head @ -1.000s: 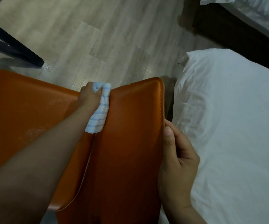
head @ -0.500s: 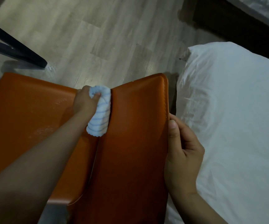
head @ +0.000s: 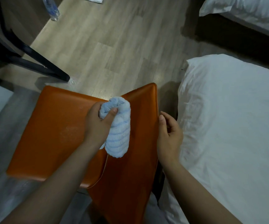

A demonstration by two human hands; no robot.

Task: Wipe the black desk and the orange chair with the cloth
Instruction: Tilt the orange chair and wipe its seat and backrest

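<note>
The cloth [head: 118, 126] is soft and fluffy, pale blue with thin stripes, and it is bunched into a fat roll. The left hand [head: 98, 125] grips it, with the thumb and fingers [head: 112, 111] curled tight round its top end. The roll hangs down from the fingers and lies against the orange chair [head: 62, 126], right where the seat meets the back.

The chair is smooth and shiny like leather, with round corners and a thin seam. Pale dusty marks show on the seat, to the left of the fingers.

The right hand [head: 169, 136] is at the right edge of the chair back. Its fingers are loosely bent, and I cannot tell if they touch the edge or hold it.

Right of that hand is a bed [head: 227, 126] with a white, wrinkled sheet. Beyond the fingers is a floor [head: 114, 46] of light wood planks. Far off to the upper left are the black legs of the desk [head: 33, 54], and a clear plastic bottle [head: 52, 9] lies on the floor.
</note>
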